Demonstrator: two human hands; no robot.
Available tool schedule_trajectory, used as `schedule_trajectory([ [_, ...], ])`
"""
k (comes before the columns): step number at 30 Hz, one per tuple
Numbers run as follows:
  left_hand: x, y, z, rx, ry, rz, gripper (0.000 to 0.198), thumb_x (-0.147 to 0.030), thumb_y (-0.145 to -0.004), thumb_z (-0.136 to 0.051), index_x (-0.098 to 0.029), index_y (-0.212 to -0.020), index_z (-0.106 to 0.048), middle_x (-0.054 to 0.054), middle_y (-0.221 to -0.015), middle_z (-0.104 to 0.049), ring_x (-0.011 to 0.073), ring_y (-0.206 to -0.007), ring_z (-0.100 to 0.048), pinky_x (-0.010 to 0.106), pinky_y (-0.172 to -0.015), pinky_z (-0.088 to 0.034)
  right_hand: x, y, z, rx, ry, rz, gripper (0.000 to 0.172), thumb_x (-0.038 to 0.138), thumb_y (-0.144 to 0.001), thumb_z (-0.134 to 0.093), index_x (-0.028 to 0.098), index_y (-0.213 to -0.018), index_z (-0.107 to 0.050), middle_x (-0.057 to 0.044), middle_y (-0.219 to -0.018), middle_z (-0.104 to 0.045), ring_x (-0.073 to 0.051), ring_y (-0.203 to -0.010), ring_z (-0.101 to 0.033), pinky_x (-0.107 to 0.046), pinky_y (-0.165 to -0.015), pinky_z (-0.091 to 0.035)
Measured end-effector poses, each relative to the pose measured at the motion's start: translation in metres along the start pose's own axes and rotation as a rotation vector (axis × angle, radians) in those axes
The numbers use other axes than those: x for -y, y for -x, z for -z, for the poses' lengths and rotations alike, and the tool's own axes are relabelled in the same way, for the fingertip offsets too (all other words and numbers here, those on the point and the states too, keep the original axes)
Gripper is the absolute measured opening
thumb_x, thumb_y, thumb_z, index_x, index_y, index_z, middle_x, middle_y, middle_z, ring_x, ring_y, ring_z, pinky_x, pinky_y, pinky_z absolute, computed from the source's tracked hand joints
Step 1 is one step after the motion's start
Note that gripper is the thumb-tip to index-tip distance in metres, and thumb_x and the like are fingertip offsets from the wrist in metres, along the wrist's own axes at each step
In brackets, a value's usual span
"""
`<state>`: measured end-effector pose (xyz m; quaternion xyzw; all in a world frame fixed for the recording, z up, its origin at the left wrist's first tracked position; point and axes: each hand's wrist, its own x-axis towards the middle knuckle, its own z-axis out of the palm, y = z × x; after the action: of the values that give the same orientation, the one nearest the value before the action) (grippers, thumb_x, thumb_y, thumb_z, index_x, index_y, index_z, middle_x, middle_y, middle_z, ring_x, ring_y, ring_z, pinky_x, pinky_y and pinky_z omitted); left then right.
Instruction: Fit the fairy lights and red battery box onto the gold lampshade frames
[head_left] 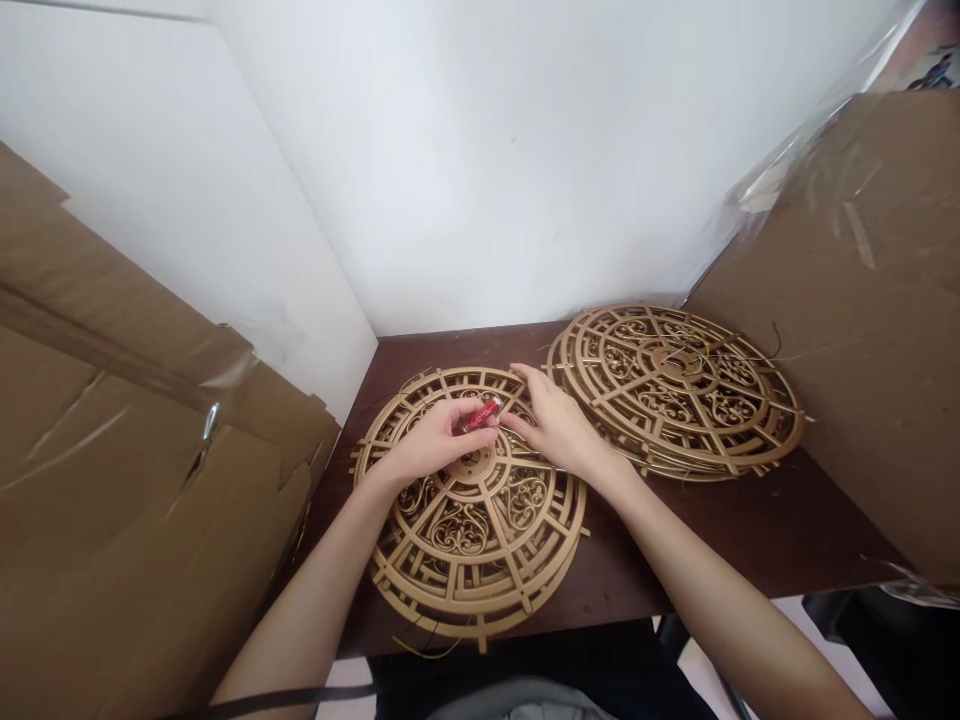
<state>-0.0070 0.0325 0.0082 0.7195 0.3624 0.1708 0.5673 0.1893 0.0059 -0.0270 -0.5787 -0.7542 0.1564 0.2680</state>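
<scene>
A stack of round, gold openwork discs (461, 530) with scroll patterns lies on the dark brown table in front of me. Above the top disc's centre, my left hand (442, 437) is closed around a small red tube-like object (482, 414) with a silvery end. My right hand (551, 420) rests at the upper right of the same disc, fingers apart, with its thumb reaching toward the red object and its index finger near the rim. Whether the right thumb touches anything small is too fine to tell.
A second stack of gold discs (675, 390) sits at the right rear of the table (622, 570), loose wires on it. Cardboard (135, 500) stands at the left and more cardboard (847, 300) at the right. A white wall (525, 170) rises behind.
</scene>
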Motion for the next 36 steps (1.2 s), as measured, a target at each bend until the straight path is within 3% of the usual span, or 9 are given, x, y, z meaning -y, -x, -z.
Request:
schedule_trajectory([
  [11,0.002,-0.001,-0.001,-0.012,-0.007,0.004,0.024,-0.038,-0.081,-0.058,-0.015,-0.085,-0.056,-0.002,-0.07,-0.048,0.0075,-0.058,-0.039,0.021,-0.054,-0.032,-0.004,-0.001,0.021,0.052,0.011,0.106,0.031,0.03,-0.089,-0.054,0.022,-0.119,-0.054,-0.01,-0.14,-0.043,-0.027,-0.124,-0.048,-0.046,-0.101,-0.042],
  [14,0.002,-0.001,-0.002,-0.016,-0.02,-0.008,0.023,-0.038,-0.081,-0.057,-0.015,-0.083,-0.055,-0.002,-0.069,-0.047,0.0082,-0.059,-0.04,0.022,-0.056,-0.034,0.0,0.0,0.033,-0.002,0.032,0.097,0.023,0.029,-0.088,-0.054,0.02,-0.108,-0.063,-0.009,-0.119,-0.062,-0.027,-0.11,-0.058,-0.048,-0.097,-0.043],
  [17,0.001,-0.001,-0.002,-0.006,-0.037,-0.016,0.024,-0.039,-0.082,-0.055,-0.015,-0.084,-0.055,-0.003,-0.068,-0.046,0.0084,-0.058,-0.039,0.022,-0.056,-0.033,0.009,0.005,0.05,-0.034,-0.192,0.045,0.019,0.03,-0.087,-0.056,0.017,-0.093,-0.069,-0.007,-0.095,-0.071,-0.023,-0.091,-0.065,-0.042,-0.087,-0.05],
  [19,0.001,-0.002,-0.001,-0.004,-0.059,-0.026,0.025,-0.039,-0.082,-0.055,-0.014,-0.084,-0.056,-0.003,-0.067,-0.044,0.0083,-0.058,-0.038,0.023,-0.056,-0.033,0.016,0.01,0.061,0.155,-0.545,0.09,0.022,0.033,-0.087,-0.058,0.016,-0.086,-0.071,-0.006,-0.088,-0.072,-0.02,-0.082,-0.068,-0.034,-0.077,-0.054],
  [22,0.001,-0.002,-0.001,-0.008,-0.073,-0.029,0.024,-0.038,-0.082,-0.055,-0.014,-0.085,-0.056,-0.003,-0.067,-0.045,0.0082,-0.057,-0.039,0.022,-0.057,-0.034,0.025,0.015,0.07,0.67,-0.964,0.255,0.022,0.033,-0.085,-0.061,0.015,-0.091,-0.07,-0.008,-0.095,-0.073,-0.019,-0.09,-0.069,-0.032,-0.08,-0.056],
  [25,0.0,-0.001,-0.001,-0.005,-0.058,-0.01,0.023,-0.038,-0.083,-0.055,-0.015,-0.085,-0.055,-0.002,-0.07,-0.051,0.0083,-0.058,-0.042,0.022,-0.056,-0.035,0.037,0.015,0.063,1.194,-1.027,0.389,0.039,0.028,-0.077,-0.07,0.011,-0.112,-0.065,-0.013,-0.123,-0.062,-0.022,-0.115,-0.059,-0.033,-0.1,-0.046],
  [27,-0.001,0.0,-0.002,-0.01,-0.051,0.002,0.022,-0.038,-0.083,-0.055,-0.015,-0.085,-0.055,-0.001,-0.07,-0.053,0.008,-0.056,-0.042,0.021,-0.053,-0.033,0.048,0.012,0.049,1.421,-1.018,0.507,0.051,0.026,-0.069,-0.077,0.012,-0.115,-0.063,-0.013,-0.132,-0.055,-0.023,-0.125,-0.051,-0.03,-0.106,-0.039],
  [31,0.0,0.0,-0.002,-0.031,-0.05,0.009,0.022,-0.037,-0.083,-0.055,-0.015,-0.083,-0.054,-0.002,-0.07,-0.052,0.0066,-0.053,-0.039,0.02,-0.05,-0.03,0.068,0.012,0.014,1.649,-0.972,0.727,0.039,0.021,-0.06,-0.082,0.015,-0.095,-0.069,-0.011,-0.128,-0.058,-0.025,-0.13,-0.043,-0.027,-0.109,-0.033],
  [36,0.002,-0.001,-0.001,-0.014,-0.068,0.015,0.022,-0.038,-0.083,-0.054,-0.015,-0.084,-0.054,-0.001,-0.071,-0.052,0.0071,-0.055,-0.039,0.02,-0.05,-0.03,0.078,0.019,-0.011,1.646,-0.903,0.861,0.036,0.027,-0.052,-0.085,0.014,-0.083,-0.07,-0.013,-0.115,-0.065,-0.032,-0.128,-0.043,-0.031,-0.108,-0.033],
])
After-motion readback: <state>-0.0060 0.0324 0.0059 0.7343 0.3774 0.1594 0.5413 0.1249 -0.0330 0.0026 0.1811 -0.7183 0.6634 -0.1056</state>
